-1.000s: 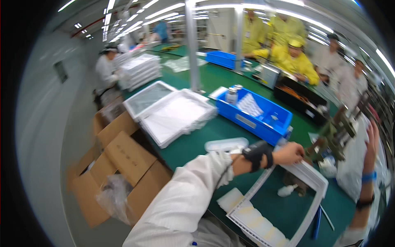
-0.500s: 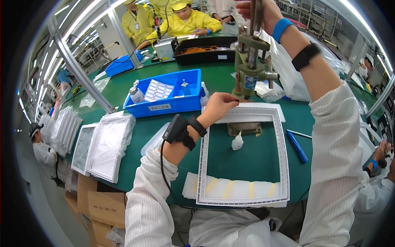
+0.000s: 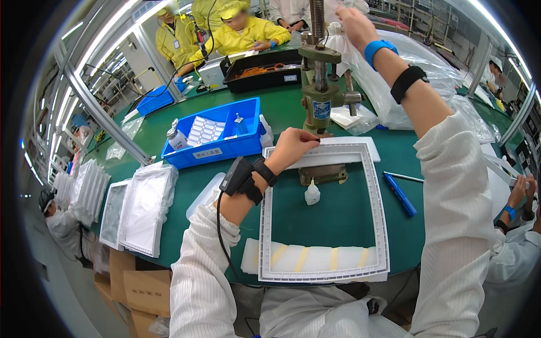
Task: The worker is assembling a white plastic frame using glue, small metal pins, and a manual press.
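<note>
A white rectangular frame (image 3: 381, 225) lies flat in front of me, its far edge under a green hand press (image 3: 321, 84) with an upright screw. My left hand (image 3: 293, 147) is at that far edge, thumb and forefinger pinched together at the foot of the press; a tiny dark spot shows at the fingertips, too small to name. Raised to the right of the press's screw, my right hand (image 3: 356, 28) has its fingers curled closed; what they hold, if anything, cannot be made out. Inside the frame's opening stands a small white dropper bottle (image 3: 312, 193), before the press base (image 3: 323, 174).
White foam strips (image 3: 315, 256) lie under the frame. A blue divided bin (image 3: 225, 147) with bottles and labels stands left of the press. A blue marker (image 3: 400, 194) lies at right. Stacked frames (image 3: 147, 208) sit at left, a black tray (image 3: 265, 70) behind. Co-workers surround the bench.
The view has shifted slightly, moving the bench leftward in the picture. My right hand has come away from the press's screw to its right. My left hand keeps its pinch at the frame's edge.
</note>
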A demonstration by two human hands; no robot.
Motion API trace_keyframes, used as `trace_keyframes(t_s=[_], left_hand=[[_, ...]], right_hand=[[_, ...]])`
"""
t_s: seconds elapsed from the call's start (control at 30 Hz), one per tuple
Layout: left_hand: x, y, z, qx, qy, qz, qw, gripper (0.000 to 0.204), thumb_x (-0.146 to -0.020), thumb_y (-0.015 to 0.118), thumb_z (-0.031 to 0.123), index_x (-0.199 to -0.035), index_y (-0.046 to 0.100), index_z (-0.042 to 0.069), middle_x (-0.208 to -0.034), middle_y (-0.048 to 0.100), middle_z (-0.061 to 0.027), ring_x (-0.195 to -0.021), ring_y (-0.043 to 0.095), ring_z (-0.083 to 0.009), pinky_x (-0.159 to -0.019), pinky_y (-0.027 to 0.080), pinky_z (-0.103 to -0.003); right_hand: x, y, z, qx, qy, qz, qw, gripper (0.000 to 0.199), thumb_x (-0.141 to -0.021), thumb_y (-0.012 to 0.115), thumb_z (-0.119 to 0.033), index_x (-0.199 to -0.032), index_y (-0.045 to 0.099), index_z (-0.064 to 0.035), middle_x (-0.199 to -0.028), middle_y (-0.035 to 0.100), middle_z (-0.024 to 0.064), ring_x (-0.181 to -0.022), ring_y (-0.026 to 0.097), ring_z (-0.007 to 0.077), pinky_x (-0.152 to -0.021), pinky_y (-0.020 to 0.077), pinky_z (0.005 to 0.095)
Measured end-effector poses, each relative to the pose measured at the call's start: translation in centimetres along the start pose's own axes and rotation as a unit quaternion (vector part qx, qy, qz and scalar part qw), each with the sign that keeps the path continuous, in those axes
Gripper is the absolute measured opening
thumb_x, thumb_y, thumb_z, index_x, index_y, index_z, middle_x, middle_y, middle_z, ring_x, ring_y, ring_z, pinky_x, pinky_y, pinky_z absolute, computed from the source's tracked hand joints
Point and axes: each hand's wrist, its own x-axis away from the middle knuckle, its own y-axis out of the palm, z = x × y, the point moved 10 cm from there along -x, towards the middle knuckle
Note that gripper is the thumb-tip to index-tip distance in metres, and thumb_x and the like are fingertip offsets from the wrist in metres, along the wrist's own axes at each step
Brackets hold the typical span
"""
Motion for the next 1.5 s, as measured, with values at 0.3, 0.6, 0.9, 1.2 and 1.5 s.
trace_keyframes(t_s=[0.3,0.6,0.9,1.2,1.5], left_hand=[[0.5,-0.2,0.0,-0.046,0.019,0.022,0.998,0.025,-0.082,0.078,0.018,-0.099,0.078,0.000,-0.086,0.075,-0.0183,-0.077,0.072,-0.0253,-0.074,0.056,-0.034],[0.7,-0.5,-0.2,-0.040,0.044,0.043,0.997,0.023,-0.082,0.077,0.017,-0.097,0.078,0.000,-0.086,0.075,-0.0194,-0.076,0.073,-0.0266,-0.073,0.057,-0.035],[0.9,-0.8,-0.5,-0.046,0.006,0.036,0.998,0.030,-0.082,0.078,0.019,-0.100,0.076,-0.005,-0.087,0.076,-0.0192,-0.077,0.073,-0.0233,-0.074,0.057,-0.033],[1.1,-0.7,-0.5,-0.047,0.005,0.037,0.998,0.031,-0.082,0.078,0.020,-0.100,0.076,-0.005,-0.088,0.075,-0.0202,-0.077,0.073,-0.0239,-0.075,0.057,-0.033],[0.7,-0.6,-0.5,-0.042,0.002,0.035,0.999,0.032,-0.081,0.079,0.020,-0.099,0.076,-0.006,-0.088,0.075,-0.0204,-0.076,0.073,-0.0237,-0.075,0.057,-0.033]], right_hand=[[3.4,2.8,0.9,0.126,0.115,0.009,0.985,0.055,-0.087,0.062,-0.051,-0.120,0.067,-0.0074,-0.115,0.070,0.0222,-0.107,0.067,0.0362,-0.092,0.0507,0.0435],[7.2,-0.8,-6.9,-0.284,-0.053,0.046,0.956,0.019,-0.104,0.050,-0.020,-0.101,0.063,-0.0057,-0.077,0.060,0.0003,-0.067,0.060,0.0112,-0.062,0.0489,0.0255],[19.0,-4.3,-13.3,-0.302,-0.120,0.093,0.941,0.018,-0.104,0.048,-0.018,-0.106,0.058,-0.0035,-0.082,0.060,0.0096,-0.067,0.052,0.0160,-0.065,0.0441,0.0302],[23.1,-4.5,-13.8,-0.317,-0.123,0.057,0.939,0.018,-0.098,0.044,-0.016,-0.095,0.054,-0.0019,-0.079,0.057,0.0096,-0.068,0.048,0.0141,-0.067,0.0410,0.0276],[26.8,-4.4,-13.4,-0.271,-0.111,0.007,0.956,0.013,-0.082,0.042,-0.012,-0.080,0.050,-0.0012,-0.078,0.054,0.0118,-0.073,0.046,0.0172,-0.077,0.0405,0.0329]])
